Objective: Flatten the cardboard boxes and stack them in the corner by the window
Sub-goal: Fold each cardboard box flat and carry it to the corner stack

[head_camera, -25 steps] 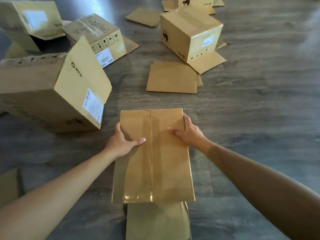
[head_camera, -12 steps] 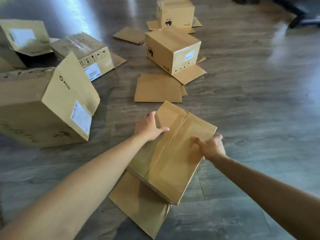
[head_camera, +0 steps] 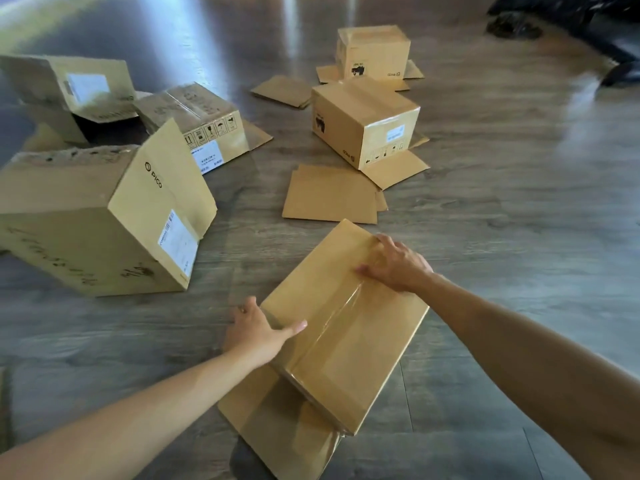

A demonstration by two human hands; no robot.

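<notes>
from the head camera we see both of our bare hands on one taped box (head_camera: 346, 323) that sits on the wood floor (head_camera: 519, 237) just in front of us, turned at a slant. our left hand (head_camera: 258, 332) grips its near-left edge: the thumb lies flat on the top face pointing toward the clear tape seam, and the other fingers curl down over the side wall. our right hand (head_camera: 394, 263) rests on the far-right part of the top, fingers spread and bent over the far edge, the thumb pointing back along the seam. under the box and below our left fingers, an open flap (head_camera: 263, 420) lies flat on the floor. beyond our right fingertips lies a flat sheet (head_camera: 329, 195), and past it stands a closed box (head_camera: 367, 123) with a pale label, its own flaps splayed around its base. farther off another upright box (head_camera: 374, 51) stands on more flat pieces. to the left of our left fingers a large box (head_camera: 86, 220) lies on its side with one flap raised, marked pico; behind it are a labelled box (head_camera: 201, 123) and an opened box (head_camera: 69, 91). the far right corner is dark and blurred.
</notes>
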